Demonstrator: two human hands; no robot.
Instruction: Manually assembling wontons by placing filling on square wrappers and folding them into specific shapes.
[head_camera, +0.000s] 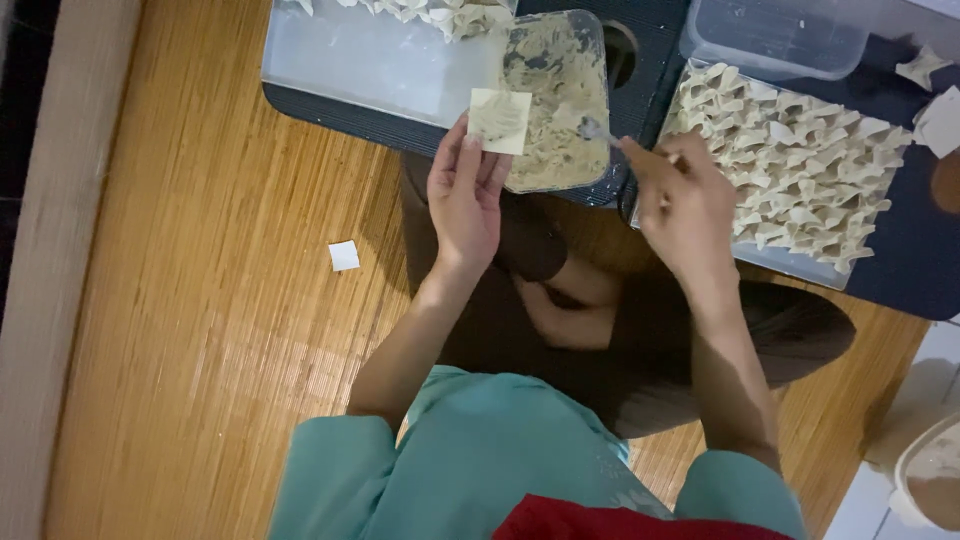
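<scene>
The left hand holds a square dumpling wrapper flat on its raised fingertips, the fingers close together and pointing up the frame, the palm turned toward the camera. The wrapper is nearly square, so it has no marked long axis; its edges sit slightly turned against the frame, its top right corner lying over the rim of the filling container, and a smear of filling shows on its face.

The right hand is closed around the handle of a small metal spoon. The spoon's long axis runs from the fingers up and to the left, its bowl over the right part of the filling container, just beside the wrapper but apart from it. The wrist is bent, knuckles toward the camera, and both forearms rise from the teal sleeves at the bottom of the frame and converge toward the container.

The filling container is a clear rectangular tub, long axis up the frame, smeared with pale filling. It rests on a dark tray on the bamboo mat floor. To its left lies a shallow clear tray, mostly bare, with a few folded dumplings along its far edge. To the right a second tray of folded dumplings is packed nearly full, close beside the right hand. An empty clear box sits beyond it. The mat to the left is open apart from one small white scrap.
</scene>
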